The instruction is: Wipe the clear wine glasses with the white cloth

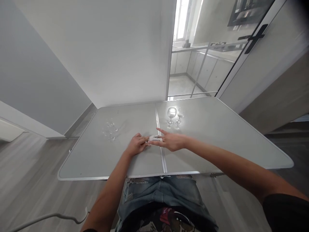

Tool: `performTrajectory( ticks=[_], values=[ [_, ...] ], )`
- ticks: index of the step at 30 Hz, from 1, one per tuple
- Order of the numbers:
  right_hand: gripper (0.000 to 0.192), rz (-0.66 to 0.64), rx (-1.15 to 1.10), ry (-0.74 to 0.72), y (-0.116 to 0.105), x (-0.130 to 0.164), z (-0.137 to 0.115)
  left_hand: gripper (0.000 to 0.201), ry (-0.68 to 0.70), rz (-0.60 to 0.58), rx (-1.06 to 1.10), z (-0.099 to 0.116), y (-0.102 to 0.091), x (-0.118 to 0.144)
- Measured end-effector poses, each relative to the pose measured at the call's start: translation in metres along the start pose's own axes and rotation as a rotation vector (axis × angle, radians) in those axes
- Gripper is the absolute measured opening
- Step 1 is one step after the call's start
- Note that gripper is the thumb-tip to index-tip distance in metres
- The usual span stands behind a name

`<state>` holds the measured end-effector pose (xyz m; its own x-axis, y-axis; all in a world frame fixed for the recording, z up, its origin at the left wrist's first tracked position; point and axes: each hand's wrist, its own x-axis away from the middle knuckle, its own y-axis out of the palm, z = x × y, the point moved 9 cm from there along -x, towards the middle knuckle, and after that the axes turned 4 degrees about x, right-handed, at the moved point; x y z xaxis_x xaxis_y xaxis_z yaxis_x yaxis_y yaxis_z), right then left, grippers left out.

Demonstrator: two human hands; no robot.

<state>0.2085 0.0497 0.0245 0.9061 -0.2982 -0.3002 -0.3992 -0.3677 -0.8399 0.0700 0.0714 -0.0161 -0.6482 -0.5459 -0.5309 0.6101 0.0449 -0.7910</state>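
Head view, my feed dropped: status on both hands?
Left hand and right hand together on a small clear object, grip unclear. Two stemmed glasses upright beyond. More glassware left on table.

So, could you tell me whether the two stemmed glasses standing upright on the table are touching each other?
Cannot tell. In the head view, the left glass and right glass stand side by side on the table, but glare hides where their bowls meet.
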Motion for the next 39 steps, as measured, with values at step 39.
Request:
performTrajectory(
  ticks=[39],
  values=[
    [0.061, 0.461, -0.689, 0.638, 0.008, 0.018, 0.052, 0.024, -0.293, 0.220, 0.055, -0.028, -0.010, 0.003]
  ],
)
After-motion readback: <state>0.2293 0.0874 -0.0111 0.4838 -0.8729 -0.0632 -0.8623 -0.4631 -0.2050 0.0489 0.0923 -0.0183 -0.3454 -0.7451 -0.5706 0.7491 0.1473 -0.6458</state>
